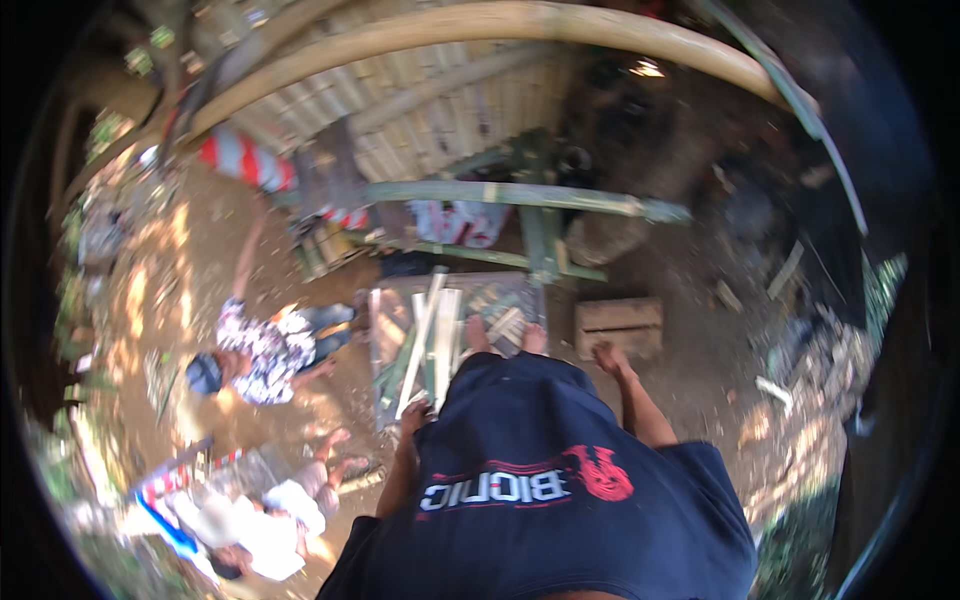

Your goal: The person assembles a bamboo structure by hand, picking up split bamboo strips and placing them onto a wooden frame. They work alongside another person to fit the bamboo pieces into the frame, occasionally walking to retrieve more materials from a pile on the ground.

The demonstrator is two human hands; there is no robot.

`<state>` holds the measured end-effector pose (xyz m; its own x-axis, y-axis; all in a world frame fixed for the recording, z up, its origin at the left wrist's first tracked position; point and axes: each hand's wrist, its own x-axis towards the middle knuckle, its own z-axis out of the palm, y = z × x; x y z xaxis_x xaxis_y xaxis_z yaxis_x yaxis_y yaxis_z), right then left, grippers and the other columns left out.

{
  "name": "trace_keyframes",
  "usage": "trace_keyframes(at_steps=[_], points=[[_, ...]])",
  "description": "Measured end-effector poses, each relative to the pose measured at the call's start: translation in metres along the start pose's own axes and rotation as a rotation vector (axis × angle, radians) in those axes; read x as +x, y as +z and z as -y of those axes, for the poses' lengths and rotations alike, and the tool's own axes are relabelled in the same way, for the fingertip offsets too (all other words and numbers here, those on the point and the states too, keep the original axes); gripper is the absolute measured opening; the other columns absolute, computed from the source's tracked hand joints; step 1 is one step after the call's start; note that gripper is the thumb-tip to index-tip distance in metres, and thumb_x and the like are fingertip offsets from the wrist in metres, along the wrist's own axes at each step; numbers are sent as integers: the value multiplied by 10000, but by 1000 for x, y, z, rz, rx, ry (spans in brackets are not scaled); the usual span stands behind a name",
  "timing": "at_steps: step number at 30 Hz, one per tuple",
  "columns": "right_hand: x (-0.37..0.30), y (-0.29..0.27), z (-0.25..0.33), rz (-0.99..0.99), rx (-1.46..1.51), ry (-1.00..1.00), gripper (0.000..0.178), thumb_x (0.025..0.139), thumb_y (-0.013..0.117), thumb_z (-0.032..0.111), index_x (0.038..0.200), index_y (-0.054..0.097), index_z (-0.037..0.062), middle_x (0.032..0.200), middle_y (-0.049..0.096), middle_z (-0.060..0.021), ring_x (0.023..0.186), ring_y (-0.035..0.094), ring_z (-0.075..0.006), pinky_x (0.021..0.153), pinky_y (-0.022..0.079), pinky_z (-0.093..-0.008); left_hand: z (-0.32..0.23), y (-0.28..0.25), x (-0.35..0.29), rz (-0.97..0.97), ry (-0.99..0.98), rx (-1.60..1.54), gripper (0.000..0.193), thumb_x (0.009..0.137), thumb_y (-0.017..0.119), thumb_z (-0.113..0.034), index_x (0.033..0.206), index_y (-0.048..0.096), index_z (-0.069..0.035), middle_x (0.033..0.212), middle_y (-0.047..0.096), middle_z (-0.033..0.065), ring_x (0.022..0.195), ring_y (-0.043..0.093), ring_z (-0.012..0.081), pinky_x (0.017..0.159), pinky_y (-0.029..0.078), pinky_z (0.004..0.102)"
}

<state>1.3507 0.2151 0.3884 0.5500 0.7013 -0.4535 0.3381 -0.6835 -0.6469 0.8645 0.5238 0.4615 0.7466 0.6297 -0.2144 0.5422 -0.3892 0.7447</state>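
My left hand [415, 411] is low at my left side, its fingers closed at the near end of a long pale bamboo strip [422, 340]. That strip slants away from me across a dark rectangular mat or board [385, 310]. Beside it lie more pale split bamboo strips [447, 335] and green ones, just left of my bare feet [534, 338]. My right hand [608, 355] hangs out to the right with its fingers loosely apart, holding nothing. Close to it is a low wooden stool [620, 322]; blur hides whether the fingertips touch it.
Ahead, a green bamboo rail [520, 196] crosses in front of a bamboo slat platform [430, 125], with a thick curved pole [500, 22] beyond. One person in a patterned shirt [265, 350] is at the left; another in white [275, 525] is lower left. Rubble [825, 370] lies right.
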Motion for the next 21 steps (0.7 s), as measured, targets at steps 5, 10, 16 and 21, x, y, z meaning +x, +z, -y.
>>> trace_keyframes(at_steps=[5,10,16,21], points=[[-5,-18,36,146,375,127,387,928,501,365,976,616,-2,744,639,-102,553,608,-154,457,479,-268,-29,-1,7,-140,-395,-358,364,899,562,-349,968,643,-1,842,651,65,677,536,127,608,435,282],[9,-21,31,210,391,125,432,921,529,400,1068,585,-3,798,652,-120,573,620,-170,471,491,-270,-73,-12,7,-220,-724,-602,376,902,555,-358,946,644,4,771,631,61,677,556,144,620,440,291],[27,-38,40,211,362,75,432,911,551,420,1055,596,16,802,655,-99,583,628,-157,474,488,-259,-38,20,-10,-182,-729,-403,388,911,521,-365,878,662,-5,705,615,84,659,559,174,628,441,325],[39,-42,51,197,378,115,451,907,570,404,956,634,-39,694,653,-108,545,632,-154,474,478,-273,0,50,-30,-209,-548,-191,418,910,505,-375,856,653,12,708,626,141,670,580,238,656,443,387]])
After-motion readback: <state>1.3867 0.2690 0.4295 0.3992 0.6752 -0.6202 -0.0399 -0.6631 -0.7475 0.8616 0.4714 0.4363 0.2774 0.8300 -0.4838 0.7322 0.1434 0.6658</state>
